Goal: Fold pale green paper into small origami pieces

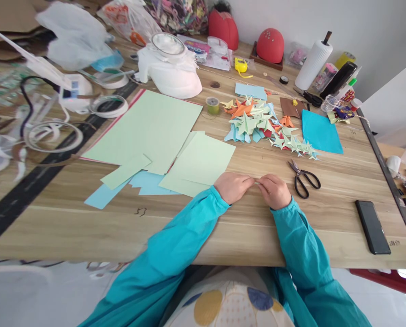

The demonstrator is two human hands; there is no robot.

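L hand [233,187] & R hand [276,190] meet on counter [189,227], fingers of both pinched narrow on paper bit [257,182] btwn them, near scissors [303,178]. Paper bit prob v light, thin, creases easily; best held at edges w/ fingertips

Wooden surface [243,236], crowded. Green sheets [148,127] fanned left of centre, blue sheets [148,184] poking out beneath at near side. Heap of folded paper figures [257,122] toward back, teal sheet [320,131] just right of it. Black scissors [303,178] near heap's front edge; dark phone [372,226] by right edge. Thread spool [212,105] beside green sheets. Tape rolls [109,106], plastic bags [73,36] far left; towel roll [313,65], red dome [270,44] along wall.
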